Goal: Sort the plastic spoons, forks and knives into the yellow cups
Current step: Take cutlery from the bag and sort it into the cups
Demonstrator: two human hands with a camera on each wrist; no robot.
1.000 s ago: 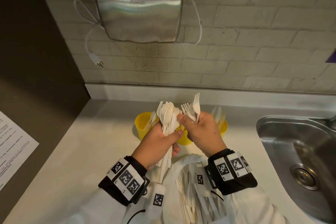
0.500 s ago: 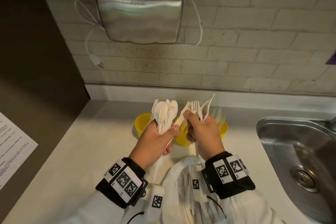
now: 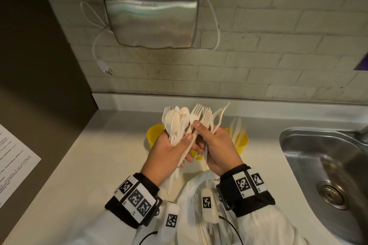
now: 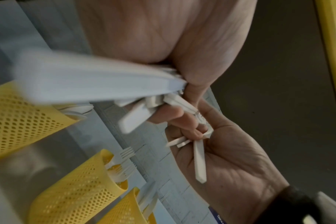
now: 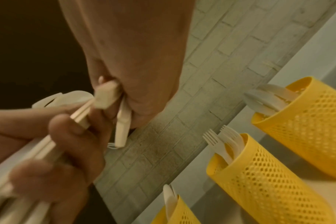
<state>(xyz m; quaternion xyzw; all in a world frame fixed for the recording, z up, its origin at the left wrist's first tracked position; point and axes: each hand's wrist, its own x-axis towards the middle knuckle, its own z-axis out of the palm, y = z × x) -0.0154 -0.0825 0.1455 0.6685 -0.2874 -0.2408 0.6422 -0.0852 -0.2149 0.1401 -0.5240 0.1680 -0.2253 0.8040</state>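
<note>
A mixed bunch of white plastic spoons and forks [image 3: 176, 123] stands nearly upright in the left hand [image 3: 167, 153], whose fingers are wrapped round the handles, heads up toward the wall. Just beside it, the right hand [image 3: 219, 149] pinches a few forks [image 3: 206, 115], tines up, fanned slightly rightward. Both hands hover close together above three yellow mesh cups [image 5: 274, 186] on the bench [image 3: 79, 165], already holding spoons, forks and knives separately.
</note>
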